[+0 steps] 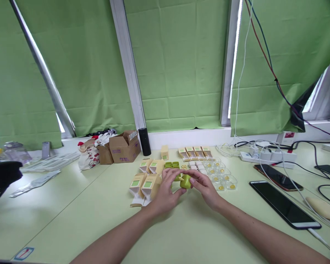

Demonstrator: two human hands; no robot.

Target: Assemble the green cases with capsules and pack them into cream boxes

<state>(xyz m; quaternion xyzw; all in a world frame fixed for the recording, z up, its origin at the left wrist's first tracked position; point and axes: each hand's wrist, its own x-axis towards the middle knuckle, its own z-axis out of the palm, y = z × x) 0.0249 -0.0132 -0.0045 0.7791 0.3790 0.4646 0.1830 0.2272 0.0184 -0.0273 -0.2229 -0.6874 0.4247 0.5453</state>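
Note:
A small glossy green rounded case (185,182) is held up between my two hands, just above the table. My left hand (166,192) has its thumb and fingers closed around the left side of it. From the right, my right hand (205,186) pinches it with the fingertips. A pale yellow strip shows by the left fingertips; what it is I cannot make out. Behind my hands are more green cases (172,165), small yellow pieces (184,167) and whitish blocks (198,166). Clear plastic cups with yellow centres (221,178) lie beside my right hand.
Open cream cartons with green labels (148,183) stand left of my hands, and several more cartons (196,153) at the back. A brown cardboard box (124,147) and black cylinder (144,142) stand back left. Phones (283,203), cables and a power strip (268,157) lie right.

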